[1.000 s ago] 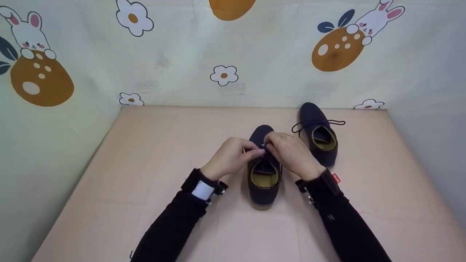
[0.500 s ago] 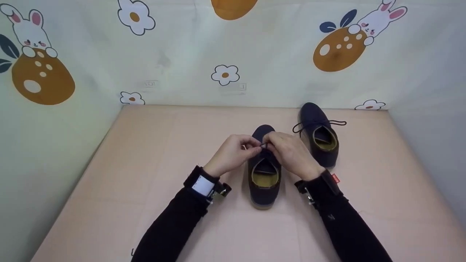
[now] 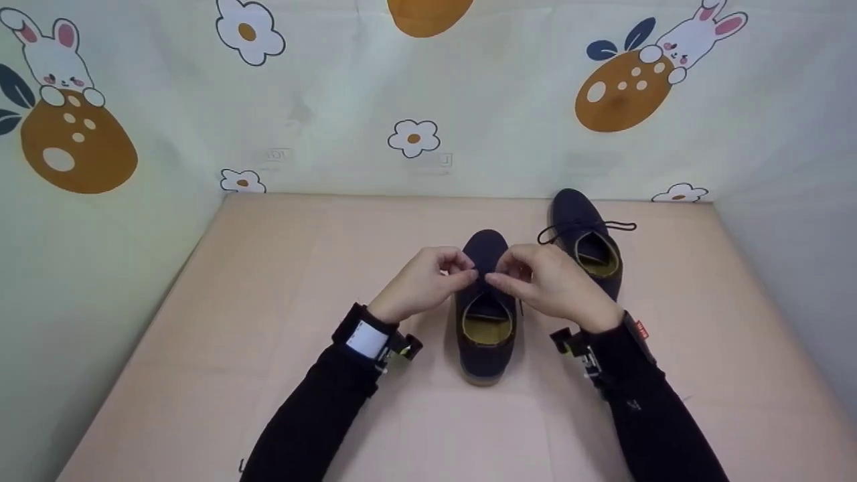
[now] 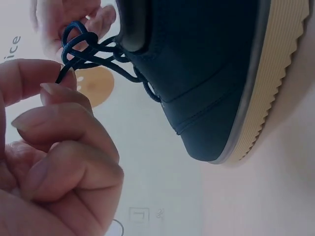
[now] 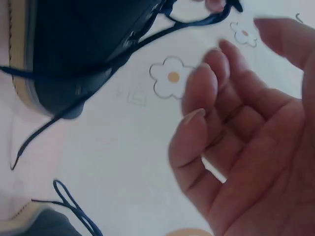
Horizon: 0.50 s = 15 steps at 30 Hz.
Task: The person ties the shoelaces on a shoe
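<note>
A dark blue shoe [image 3: 485, 365] with a pale ridged sole stands on the table, toe pointing away, between my two hands. My left hand [image 3: 422, 278] pinches the shoe's dark shoelace [image 4: 86, 39] between thumb and forefinger, just left of the lacing. Above the tongue the lace forms a small loop and crossing. Right of it, my right hand [image 3: 549, 281] has its thumb and fingers spread apart. In the right wrist view no lace lies between the right fingers [image 5: 192, 132]; the lace crossing sits just beyond the fingertips, and a loose lace end hangs down the shoe's side.
A matching shoe [image 3: 569, 204] with its lace in a bow stands behind and to the right, near my right hand. The pale pink tabletop [image 3: 301, 268] meets a printed cloth wall [image 3: 335, 100] at the back.
My right hand has let go of the lace, opened its thumb and fingers, and shifted slightly right. The left hand stays nearly in place, still pinching the lace.
</note>
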### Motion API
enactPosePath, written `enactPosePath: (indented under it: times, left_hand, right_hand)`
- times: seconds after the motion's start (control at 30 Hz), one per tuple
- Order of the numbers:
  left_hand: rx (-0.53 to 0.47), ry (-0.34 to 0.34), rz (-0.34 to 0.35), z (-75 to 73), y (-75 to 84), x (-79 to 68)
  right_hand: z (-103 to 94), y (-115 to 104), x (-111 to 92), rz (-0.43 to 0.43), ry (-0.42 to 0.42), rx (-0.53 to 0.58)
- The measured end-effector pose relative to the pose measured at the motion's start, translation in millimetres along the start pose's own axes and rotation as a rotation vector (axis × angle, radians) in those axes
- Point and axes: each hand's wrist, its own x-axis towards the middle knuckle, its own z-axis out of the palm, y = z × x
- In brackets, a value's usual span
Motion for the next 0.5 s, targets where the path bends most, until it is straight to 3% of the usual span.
enactPosePath:
  times: [0.13,0.37,0.5]
  left_hand:
    - [0.015,-0.004,0.004,-0.1,-0.9,0.0]
    - [0.053,0.045,-0.036,-10.8,-0.4,-2.2]
    - [0.143,0.071,-0.080,-15.2,-2.9,-2.6]
  right_hand:
    - [6.0,-3.6,1.5,0.019,-0.070,-0.023]
    - [-1.5,4.8,-2.1,0.074,0.012,-0.016]
    - [-5.9,9.2,-5.8,0.137,-0.012,-0.010]
